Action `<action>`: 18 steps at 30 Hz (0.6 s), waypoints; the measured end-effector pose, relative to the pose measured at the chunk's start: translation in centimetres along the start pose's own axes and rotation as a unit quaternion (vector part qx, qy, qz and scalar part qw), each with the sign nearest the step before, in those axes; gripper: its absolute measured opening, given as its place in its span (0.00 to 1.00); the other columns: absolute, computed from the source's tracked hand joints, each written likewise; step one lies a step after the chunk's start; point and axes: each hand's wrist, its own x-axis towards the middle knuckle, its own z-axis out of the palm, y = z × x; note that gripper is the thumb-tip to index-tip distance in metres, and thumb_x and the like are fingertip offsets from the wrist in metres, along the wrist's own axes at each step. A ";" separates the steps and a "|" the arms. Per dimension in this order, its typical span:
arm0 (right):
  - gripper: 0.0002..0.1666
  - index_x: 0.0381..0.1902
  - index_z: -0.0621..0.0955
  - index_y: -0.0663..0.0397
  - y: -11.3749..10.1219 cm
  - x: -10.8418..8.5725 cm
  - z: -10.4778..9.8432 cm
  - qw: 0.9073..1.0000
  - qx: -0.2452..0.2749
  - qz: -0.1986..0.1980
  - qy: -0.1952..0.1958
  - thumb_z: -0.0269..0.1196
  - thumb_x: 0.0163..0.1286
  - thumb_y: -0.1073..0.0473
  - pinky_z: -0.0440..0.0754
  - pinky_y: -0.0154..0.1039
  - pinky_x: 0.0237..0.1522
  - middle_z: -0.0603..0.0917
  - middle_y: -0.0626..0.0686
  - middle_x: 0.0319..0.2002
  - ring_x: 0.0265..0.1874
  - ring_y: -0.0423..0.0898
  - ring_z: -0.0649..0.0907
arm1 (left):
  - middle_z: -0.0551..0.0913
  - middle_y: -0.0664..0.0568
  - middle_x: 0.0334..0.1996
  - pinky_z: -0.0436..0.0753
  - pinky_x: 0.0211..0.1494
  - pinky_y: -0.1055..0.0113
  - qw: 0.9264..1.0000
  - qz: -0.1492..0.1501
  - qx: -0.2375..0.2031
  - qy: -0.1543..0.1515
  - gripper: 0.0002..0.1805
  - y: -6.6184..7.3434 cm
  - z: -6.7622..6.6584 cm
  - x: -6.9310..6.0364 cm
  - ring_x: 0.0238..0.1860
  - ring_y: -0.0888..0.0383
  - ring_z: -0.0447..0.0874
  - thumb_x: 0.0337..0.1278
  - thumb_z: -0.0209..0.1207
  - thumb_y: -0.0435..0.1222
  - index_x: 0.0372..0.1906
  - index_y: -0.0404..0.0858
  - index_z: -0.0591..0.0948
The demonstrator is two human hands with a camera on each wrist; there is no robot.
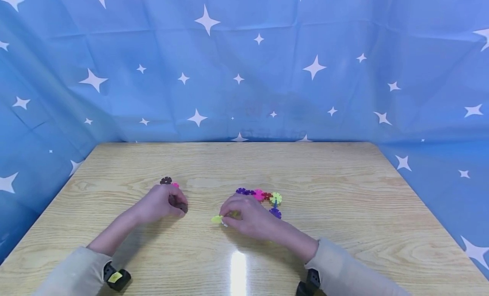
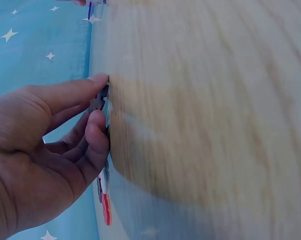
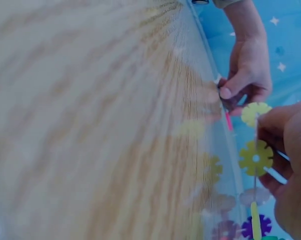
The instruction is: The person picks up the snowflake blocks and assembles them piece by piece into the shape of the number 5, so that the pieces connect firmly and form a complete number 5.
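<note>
With thumb and fingers my left hand [image 1: 162, 204] pinches a dark brown notched disc [image 1: 183, 207] low over the table; the left wrist view shows the disc [image 2: 97, 103] between the fingertips. My right hand [image 1: 250, 215] grips a chain of interlocked notched discs by its near-left end, close to a yellow-green disc [image 1: 217, 219]. In the right wrist view, a yellow disc [image 3: 256, 158] and a pale yellow disc [image 3: 255, 114] stand upright at the fingers. Beyond the hand the chain runs on through a pink disc [image 1: 258, 195], a light green disc [image 1: 276, 198] and a purple disc [image 1: 275, 213].
Just beyond my left hand lie another dark brown disc [image 1: 166, 180] and a pink disc [image 1: 175, 185], partly hidden. A wooden table [image 1: 336, 173] carries everything. Behind it hangs a blue cloth [image 1: 267, 92] with white stars.
</note>
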 end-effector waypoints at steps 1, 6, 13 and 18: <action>0.05 0.40 0.88 0.55 0.0 0.0 0.0 1.000 0.001 0.001 0.001 0.70 0.66 0.67 0.81 0.37 0.54 0.88 0.47 0.42 0.48 0.43 0.84 | 0.85 0.55 0.34 0.81 0.40 0.67 1.000 0.003 -0.004 -0.001 0.10 0.0 0.0 0.0 0.35 0.58 0.81 0.48 0.75 0.28 0.37 0.36 0.88; 0.05 0.40 0.88 0.55 -0.1 0.0 0.1 1.000 0.001 0.004 0.008 0.70 0.66 0.66 0.81 0.38 0.54 0.89 0.47 0.42 0.48 0.43 0.84 | 0.86 0.51 0.32 0.83 0.32 0.67 0.999 -0.002 -0.053 -0.011 0.08 0.0 0.2 0.1 0.31 0.57 0.82 0.56 0.70 0.25 0.41 0.31 0.87; 0.05 0.39 0.88 0.54 0.0 0.0 0.2 1.000 -0.007 -0.008 0.015 0.70 0.65 0.66 0.81 0.36 0.52 0.89 0.46 0.41 0.46 0.42 0.84 | 0.85 0.46 0.29 0.87 0.29 0.63 0.988 -0.011 -0.148 -0.037 0.08 0.0 0.8 0.3 0.26 0.53 0.84 0.61 0.64 0.24 0.44 0.25 0.85; 0.05 0.40 0.87 0.54 0.1 0.1 0.2 1.000 -0.010 -0.014 0.015 0.69 0.67 0.66 0.81 0.37 0.53 0.89 0.46 0.41 0.47 0.41 0.84 | 0.85 0.44 0.28 0.87 0.28 0.62 0.983 -0.008 -0.173 -0.061 0.09 0.4 1.6 0.3 0.25 0.52 0.85 0.61 0.63 0.24 0.45 0.24 0.85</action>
